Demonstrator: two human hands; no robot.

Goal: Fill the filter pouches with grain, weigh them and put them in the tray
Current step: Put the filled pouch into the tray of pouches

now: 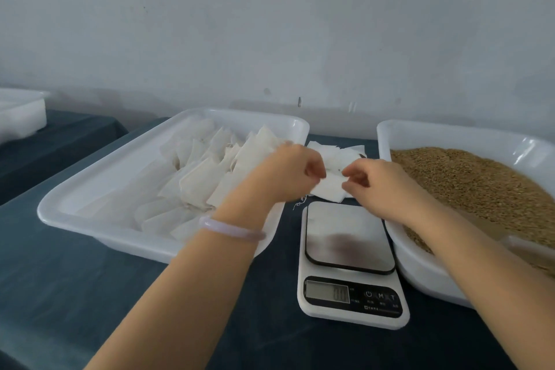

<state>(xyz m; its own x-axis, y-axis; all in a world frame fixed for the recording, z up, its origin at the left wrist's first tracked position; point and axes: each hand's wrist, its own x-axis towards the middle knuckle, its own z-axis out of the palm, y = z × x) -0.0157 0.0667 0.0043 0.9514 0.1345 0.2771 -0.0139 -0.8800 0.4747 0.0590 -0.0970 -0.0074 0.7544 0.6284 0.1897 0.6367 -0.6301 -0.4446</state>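
Both hands — left hand (292,170) and right hand (368,180) — pinch one empty pouch (329,189) above the scale (350,252). Pull its mouth wide open gently, so grain (468,177) goes in — not beside.

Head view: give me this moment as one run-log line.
left hand: pinches pouch | right hand: pinches same pouch | scale: platform bare | tray: pouches inside
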